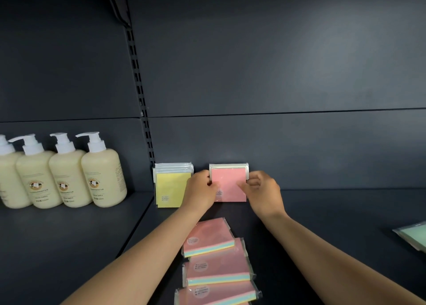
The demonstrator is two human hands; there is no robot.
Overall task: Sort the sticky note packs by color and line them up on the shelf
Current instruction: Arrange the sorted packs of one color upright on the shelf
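A pink sticky note pack stands upright against the back panel of the dark shelf. My left hand grips its left edge and my right hand grips its right edge. To its left, several yellow packs stand in a row, front to back. Three pink-topped packs lie flat and overlapping on the shelf between my forearms, near the front. A green pack lies flat at the far right edge of view.
Several cream pump bottles stand on the neighbouring shelf section at the left. A slotted upright divides the two sections. Bare shelf lies to the right of the pink pack.
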